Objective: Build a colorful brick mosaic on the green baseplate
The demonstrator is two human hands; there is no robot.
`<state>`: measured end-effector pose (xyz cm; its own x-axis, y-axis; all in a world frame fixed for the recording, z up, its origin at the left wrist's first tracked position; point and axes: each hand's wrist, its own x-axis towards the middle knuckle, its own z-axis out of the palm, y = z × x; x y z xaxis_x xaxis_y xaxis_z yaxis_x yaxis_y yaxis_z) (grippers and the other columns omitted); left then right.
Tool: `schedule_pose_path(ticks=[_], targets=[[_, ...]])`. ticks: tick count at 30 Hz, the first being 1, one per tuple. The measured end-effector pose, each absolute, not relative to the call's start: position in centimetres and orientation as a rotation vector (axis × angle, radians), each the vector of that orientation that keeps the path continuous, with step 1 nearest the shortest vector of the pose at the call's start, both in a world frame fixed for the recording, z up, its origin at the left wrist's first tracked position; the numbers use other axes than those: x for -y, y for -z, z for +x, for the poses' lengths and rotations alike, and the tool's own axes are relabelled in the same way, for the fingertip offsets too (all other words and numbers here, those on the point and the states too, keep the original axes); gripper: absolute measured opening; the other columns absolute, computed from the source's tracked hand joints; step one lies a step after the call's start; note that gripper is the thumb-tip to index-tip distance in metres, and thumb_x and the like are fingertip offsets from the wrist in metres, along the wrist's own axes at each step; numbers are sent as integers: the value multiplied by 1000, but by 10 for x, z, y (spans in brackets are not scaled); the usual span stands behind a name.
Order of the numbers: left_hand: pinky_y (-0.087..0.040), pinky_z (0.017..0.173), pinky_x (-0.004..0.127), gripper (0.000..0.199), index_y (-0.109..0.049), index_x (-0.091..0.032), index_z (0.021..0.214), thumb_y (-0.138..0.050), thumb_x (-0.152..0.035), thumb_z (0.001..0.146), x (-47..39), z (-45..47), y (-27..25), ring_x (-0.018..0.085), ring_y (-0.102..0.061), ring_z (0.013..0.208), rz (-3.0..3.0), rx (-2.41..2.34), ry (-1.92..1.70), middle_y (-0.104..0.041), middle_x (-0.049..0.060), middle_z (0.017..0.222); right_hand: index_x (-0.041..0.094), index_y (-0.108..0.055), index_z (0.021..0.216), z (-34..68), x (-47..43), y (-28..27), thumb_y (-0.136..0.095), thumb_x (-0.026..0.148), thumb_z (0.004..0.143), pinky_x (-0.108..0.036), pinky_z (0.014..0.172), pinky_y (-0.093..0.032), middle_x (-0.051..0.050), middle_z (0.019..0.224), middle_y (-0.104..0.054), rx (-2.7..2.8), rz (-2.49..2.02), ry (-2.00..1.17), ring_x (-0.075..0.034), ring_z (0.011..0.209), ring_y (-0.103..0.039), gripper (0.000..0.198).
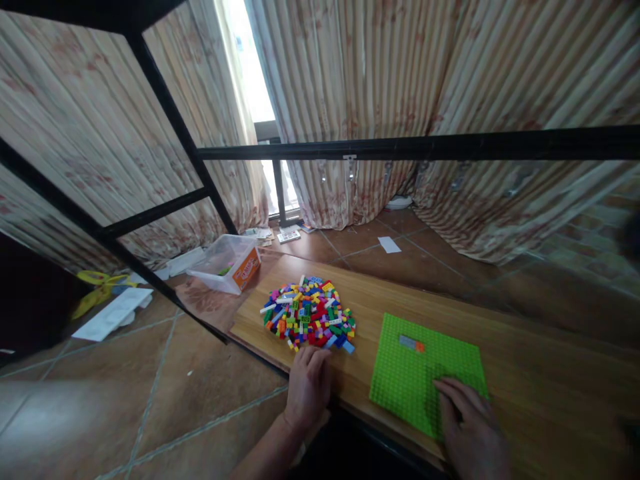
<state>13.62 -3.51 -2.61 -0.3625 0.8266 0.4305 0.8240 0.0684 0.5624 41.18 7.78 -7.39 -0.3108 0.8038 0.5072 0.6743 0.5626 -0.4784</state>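
A heap of mixed toy building bricks in many colours lies on the wooden tabletop. At its near edge rests my left hand, with the fingers curled together. Whatever they may hold is hidden. To the right is a bright green studded baseplate. On its upper part sit a grey-blue brick and a small orange brick, side by side. My right hand is over the plate's lower right part, thumb and fingers drawn close together. Anything between its fingertips is too small or covered to make out.
The wooden table extends to the right. A clear plastic box with an orange label stands beyond its left end, with something green inside. A black metal frame crosses behind. White sheets and a yellow bag lie on the tiled floor.
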Motion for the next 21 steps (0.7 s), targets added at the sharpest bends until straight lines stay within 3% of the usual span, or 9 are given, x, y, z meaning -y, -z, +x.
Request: schedule_pose_path(ticks=[7,21], targets=[[-51,81,36,17,-63,-21,94,-49,-19,85,36,86,24,20,-60,89,1402,-2654,-1393,-62,6,92,19,-65,95,413,-80,73,-36,46,93,-42,84,-49,-11,104,-66,2094,-1153,-180,-25,92,-62,40],[-49,87,40,24,-61,-19,102,-49,-22,80,41,43,25,22,-60,91,1117,-2809,-1441,-61,6,93,18,-65,96,413,-79,73,-38,43,92,-43,88,-48,-11,102,-66,2104,-1131,-150,-25,92,-62,37]])
